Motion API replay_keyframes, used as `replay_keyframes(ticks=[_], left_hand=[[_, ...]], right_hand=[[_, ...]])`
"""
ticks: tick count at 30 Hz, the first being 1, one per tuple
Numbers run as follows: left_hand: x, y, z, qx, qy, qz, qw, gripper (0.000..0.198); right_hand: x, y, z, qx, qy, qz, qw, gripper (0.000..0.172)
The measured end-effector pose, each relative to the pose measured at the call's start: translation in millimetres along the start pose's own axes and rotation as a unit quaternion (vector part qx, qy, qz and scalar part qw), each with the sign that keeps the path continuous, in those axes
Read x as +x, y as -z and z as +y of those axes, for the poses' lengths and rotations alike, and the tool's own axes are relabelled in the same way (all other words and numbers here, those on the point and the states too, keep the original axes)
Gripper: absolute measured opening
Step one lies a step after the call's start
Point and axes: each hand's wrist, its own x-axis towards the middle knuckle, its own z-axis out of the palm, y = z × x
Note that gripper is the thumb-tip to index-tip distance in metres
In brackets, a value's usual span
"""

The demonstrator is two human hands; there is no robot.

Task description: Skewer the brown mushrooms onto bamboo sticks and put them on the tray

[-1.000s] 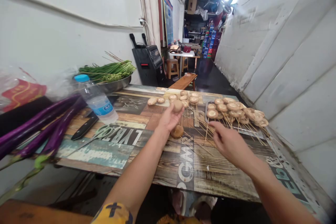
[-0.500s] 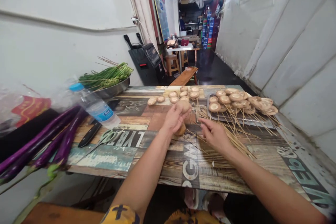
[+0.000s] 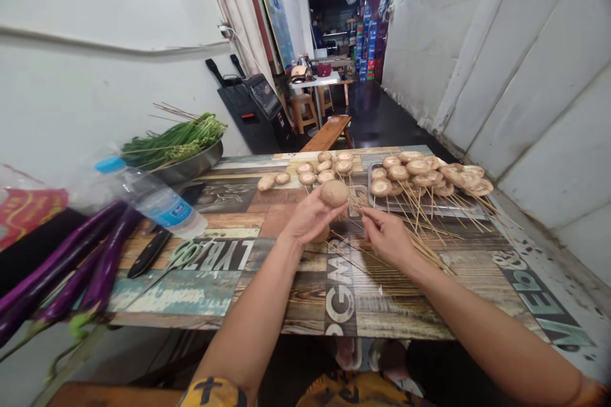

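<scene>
My left hand grips a shiitake mushroom, its smooth brown cap facing up above the table. Just to the right, my right hand is pinched around the end of a thin bamboo skewer, close to the mushroom. Under my left hand another mushroom lies partly hidden. Loose bamboo skewers are spread beneath and beside my right hand. Several mushrooms lie beyond my left hand. At the right, a metal tray bears a heap of skewered mushrooms, sticks pointing toward me.
On the left are a water bottle lying tilted, a black-handled knife, scissors and long purple eggplants. A metal bowl of skewered greens stands at the back left. Beyond the table is a wooden bench.
My right hand has closed from a pointing finger to a pinch and come nearer the mushroom. The mushroom in my left hand shows more of its cap. The view has shifted slightly.
</scene>
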Motion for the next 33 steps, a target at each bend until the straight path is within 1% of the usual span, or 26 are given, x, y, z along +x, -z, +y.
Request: replay_keyframes(ticks=[4, 7, 14, 19, 24, 33], left_hand=[[0.6, -1.1, 0.1, -0.001, 0.002, 0.003, 1.000, 0.045], [1.2, -1.0, -0.5, 0.002, 0.003, 0.007, 1.000, 0.041], [2.2, -0.9, -3.2, 0.009, 0.005, 0.019, 1.000, 0.044], [0.8, -3.9, -0.8, 0.016, 0.011, 0.038, 0.999, 0.046], [0.1, -4.1, 0.1, 0.014, 0.005, 0.024, 1.000, 0.048], [-0.7, -4.4, 1.0, 0.014, 0.007, 0.011, 1.000, 0.044]], right_hand=[[0.4, 0.1, 0.6, -0.017, -0.002, -0.008, 1.000, 0.040], [0.7, -0.3, 1.7, -0.026, 0.001, -0.008, 1.000, 0.041], [0.0, -0.3, 0.3, -0.050, 0.016, -0.010, 0.999, 0.040], [-0.1, 1.2, -0.6, -0.060, 0.019, -0.012, 0.998, 0.040], [-0.2, 1.5, -0.1, -0.056, 0.014, -0.012, 0.998, 0.039], [0.4, 1.2, 0.9, -0.059, 0.004, -0.022, 0.998, 0.040]])
